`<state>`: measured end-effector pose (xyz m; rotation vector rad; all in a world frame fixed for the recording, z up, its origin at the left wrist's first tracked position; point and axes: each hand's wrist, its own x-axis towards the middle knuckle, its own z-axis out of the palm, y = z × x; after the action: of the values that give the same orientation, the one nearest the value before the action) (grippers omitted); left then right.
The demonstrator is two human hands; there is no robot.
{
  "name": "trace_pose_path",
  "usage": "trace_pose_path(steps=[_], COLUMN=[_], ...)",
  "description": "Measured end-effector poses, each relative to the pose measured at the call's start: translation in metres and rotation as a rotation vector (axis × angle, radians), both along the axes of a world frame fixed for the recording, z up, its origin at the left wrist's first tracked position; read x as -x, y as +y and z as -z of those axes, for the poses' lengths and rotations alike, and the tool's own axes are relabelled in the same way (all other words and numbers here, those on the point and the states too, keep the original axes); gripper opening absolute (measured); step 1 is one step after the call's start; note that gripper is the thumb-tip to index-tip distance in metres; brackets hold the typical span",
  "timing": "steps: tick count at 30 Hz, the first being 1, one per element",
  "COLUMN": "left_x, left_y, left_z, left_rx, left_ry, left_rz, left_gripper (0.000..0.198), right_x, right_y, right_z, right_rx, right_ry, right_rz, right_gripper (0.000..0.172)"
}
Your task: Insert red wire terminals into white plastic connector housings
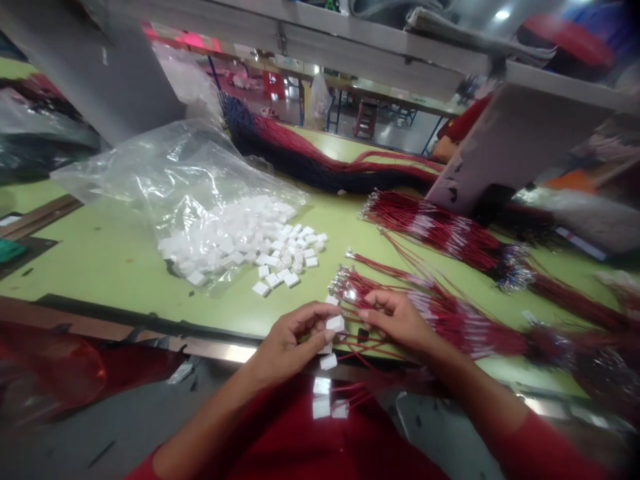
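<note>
The green tabletop [100, 260] carries everything. On it lies a big clear bag [165, 173], flat on its side with its mouth open. That seems to be why the white plugs [285, 267] lie spilled just in front of the bag's mouth, easy to reach. Behind the bag a long dark bundle [310, 160] lies stretched out, well away from the hands. To the right of the bag lie red bundles [440, 230] with their shiny tips pointing back towards the bag. In front of the bag and a bit to its right, by the tabletop's front edge, the red wires [450, 313] lie fanned out, likely so that one can be picked at a time. The right hand [397, 320] rests on them, its fingers pinched shut on what looks like one thin wire, though blur makes that hard to be sure of. The left hand [287, 343] is just beside it, on the bag's side. Its fingers are closed round one plug [335, 323], held up off the tabletop and close to the wire tips. Some hanging plugs [323, 393] on wires dangle below, over the edge.
</note>
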<state>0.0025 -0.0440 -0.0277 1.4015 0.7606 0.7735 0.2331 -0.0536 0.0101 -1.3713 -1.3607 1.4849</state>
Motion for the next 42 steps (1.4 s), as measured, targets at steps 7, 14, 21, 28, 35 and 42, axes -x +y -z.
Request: trace_pose_path(steps=[7, 14, 21, 28, 35, 42], left_x=[-0.005, -0.007, -0.02, 0.013, 0.028, 0.022], left_y=[-0.002, -0.001, -0.01, 0.02, 0.06, 0.043], left_z=[0.0, -0.004, 0.001, -0.001, 0.005, -0.007], left_rx=[0.062, -0.242, -0.38, -0.743, -0.931, -0.769], left_ry=[-0.06, 0.009, 0.116, 0.535, 0.832, 0.539], left_rz=[-0.118, -0.183, -0.207, -0.494, -0.517, -0.413], left_gripper=[0.026, 0.016, 0.013, 0.021, 0.017, 0.015], right_x=[-0.003, 0.003, 0.003, -0.002, 0.001, 0.007], right_y=[-0.003, -0.004, -0.007, 0.0, -0.004, -0.003], right_z=[0.003, 0.004, 0.016, 0.016, 0.013, 0.011], right_rx=[-0.001, -0.124, -0.233, -0.431, -0.141, -0.189], right_ry=[-0.044, -0.145, -0.188, -0.194, -0.114, -0.151], right_rz=[-0.019, -0.025, -0.059, 0.023, -0.036, 0.044], right_gripper=[0.032, 0.025, 0.022, 0.018, 0.029, 0.029])
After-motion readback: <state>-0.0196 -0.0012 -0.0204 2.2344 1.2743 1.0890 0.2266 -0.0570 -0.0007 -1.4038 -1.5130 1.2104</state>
